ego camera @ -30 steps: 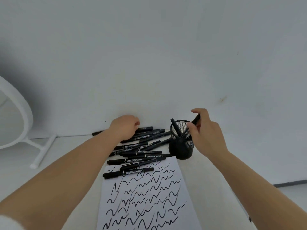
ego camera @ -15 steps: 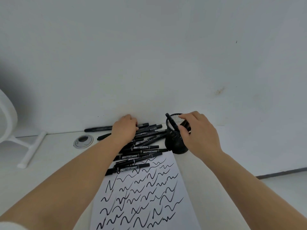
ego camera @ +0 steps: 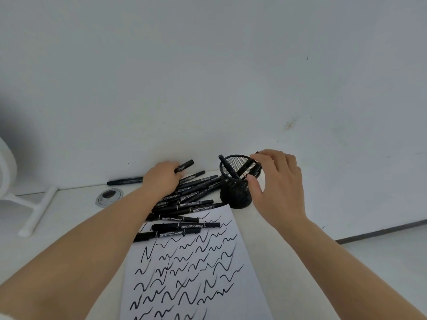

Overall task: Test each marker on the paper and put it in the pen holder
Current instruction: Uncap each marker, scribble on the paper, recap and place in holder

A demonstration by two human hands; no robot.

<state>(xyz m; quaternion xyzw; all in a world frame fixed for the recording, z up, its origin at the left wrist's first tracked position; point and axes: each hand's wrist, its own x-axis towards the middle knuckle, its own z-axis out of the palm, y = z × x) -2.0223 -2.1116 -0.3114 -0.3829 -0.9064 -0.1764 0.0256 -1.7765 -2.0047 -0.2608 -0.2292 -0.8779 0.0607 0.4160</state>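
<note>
Meanwhile left hand (ego camera: 161, 179) grips a marker (ego camera: 184, 166).

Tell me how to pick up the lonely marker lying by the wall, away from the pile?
Pinch the lone marker around the middle of its barrel, coming straight down from above. It lies flat along the foot of the wall, so the far side looks blocked. One of the fingers would go in front, the thumb just behind. Nothing touches it, and the pile of markers sits to its right.
</note>
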